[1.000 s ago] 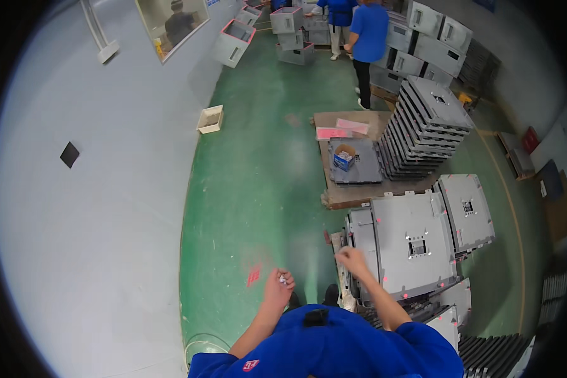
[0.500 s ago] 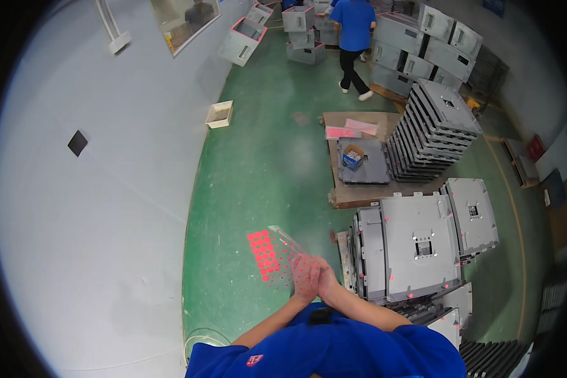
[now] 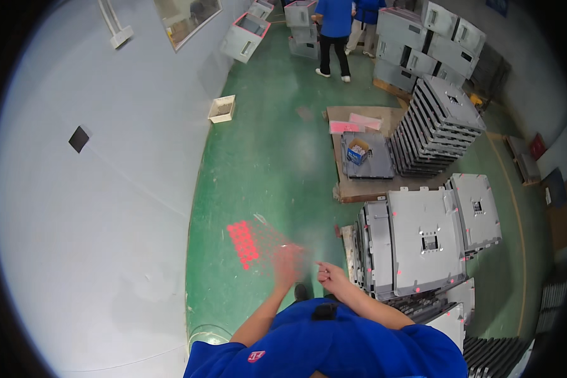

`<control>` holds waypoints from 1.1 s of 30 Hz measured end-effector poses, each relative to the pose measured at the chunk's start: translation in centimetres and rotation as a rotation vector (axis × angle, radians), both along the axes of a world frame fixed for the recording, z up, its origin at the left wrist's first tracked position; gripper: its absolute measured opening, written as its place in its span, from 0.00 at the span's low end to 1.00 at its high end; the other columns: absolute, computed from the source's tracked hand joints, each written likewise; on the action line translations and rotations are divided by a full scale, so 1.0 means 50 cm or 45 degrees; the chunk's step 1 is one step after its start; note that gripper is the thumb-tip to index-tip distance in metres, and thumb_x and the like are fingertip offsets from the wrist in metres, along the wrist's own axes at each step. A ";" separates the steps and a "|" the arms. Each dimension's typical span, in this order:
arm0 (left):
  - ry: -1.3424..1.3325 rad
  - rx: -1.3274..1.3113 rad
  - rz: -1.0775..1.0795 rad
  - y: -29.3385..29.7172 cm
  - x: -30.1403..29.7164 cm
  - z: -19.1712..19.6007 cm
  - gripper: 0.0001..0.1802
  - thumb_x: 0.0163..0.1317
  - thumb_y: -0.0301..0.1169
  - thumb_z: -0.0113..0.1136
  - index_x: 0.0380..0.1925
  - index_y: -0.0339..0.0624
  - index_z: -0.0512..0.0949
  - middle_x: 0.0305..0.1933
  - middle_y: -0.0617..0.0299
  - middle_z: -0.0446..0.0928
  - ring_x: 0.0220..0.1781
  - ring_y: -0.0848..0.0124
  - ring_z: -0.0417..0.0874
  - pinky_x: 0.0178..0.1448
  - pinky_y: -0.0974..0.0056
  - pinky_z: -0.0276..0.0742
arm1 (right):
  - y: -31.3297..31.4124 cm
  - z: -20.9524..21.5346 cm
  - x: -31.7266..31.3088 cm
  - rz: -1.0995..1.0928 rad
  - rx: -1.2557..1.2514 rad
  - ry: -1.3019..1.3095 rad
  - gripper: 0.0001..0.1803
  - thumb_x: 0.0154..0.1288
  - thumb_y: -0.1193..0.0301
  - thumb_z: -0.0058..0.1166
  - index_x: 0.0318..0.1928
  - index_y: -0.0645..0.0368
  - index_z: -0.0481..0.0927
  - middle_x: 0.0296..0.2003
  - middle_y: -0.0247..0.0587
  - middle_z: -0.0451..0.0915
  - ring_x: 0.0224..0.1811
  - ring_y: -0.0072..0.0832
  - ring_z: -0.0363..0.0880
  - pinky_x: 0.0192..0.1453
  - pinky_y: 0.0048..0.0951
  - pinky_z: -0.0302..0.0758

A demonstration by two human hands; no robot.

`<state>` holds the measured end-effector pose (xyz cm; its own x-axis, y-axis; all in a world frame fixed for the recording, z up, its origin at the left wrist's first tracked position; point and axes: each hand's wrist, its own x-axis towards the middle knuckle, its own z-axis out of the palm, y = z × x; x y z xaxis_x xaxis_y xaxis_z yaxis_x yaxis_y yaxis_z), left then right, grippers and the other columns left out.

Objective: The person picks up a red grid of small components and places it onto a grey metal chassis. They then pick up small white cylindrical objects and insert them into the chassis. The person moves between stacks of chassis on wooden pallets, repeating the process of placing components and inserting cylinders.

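Sheet [image 3: 242, 244], clear, red-dotted, above the floor [image 3: 264, 157], gripped by our left hand [image 3: 288, 259]; right hand [image 3: 332, 277] apart, contents unclear. We judge dot-peeling in hand; the next move calls for steady holding.

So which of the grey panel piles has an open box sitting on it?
The low pile on the brown board, beside the tall stack: it alone has the small blue box on top.
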<state>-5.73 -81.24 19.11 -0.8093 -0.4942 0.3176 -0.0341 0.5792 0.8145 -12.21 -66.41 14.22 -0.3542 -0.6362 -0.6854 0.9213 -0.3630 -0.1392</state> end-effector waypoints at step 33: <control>-0.877 0.482 -0.131 -0.186 0.267 -0.398 0.23 0.57 0.43 0.36 0.26 0.38 0.77 0.27 0.51 0.77 0.31 0.61 0.78 0.38 0.62 0.71 | -0.044 -0.011 0.081 -0.078 0.026 0.274 0.11 0.57 0.77 0.45 0.42 0.68 0.70 0.24 0.36 0.67 0.20 0.19 0.63 0.22 0.19 0.63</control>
<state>7.60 -90.53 -0.81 -0.8101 -0.3806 -0.4460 -0.5633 0.2942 0.7721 -8.17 -68.61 13.68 -0.5312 -0.5958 -0.6024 0.8459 -0.4126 -0.3379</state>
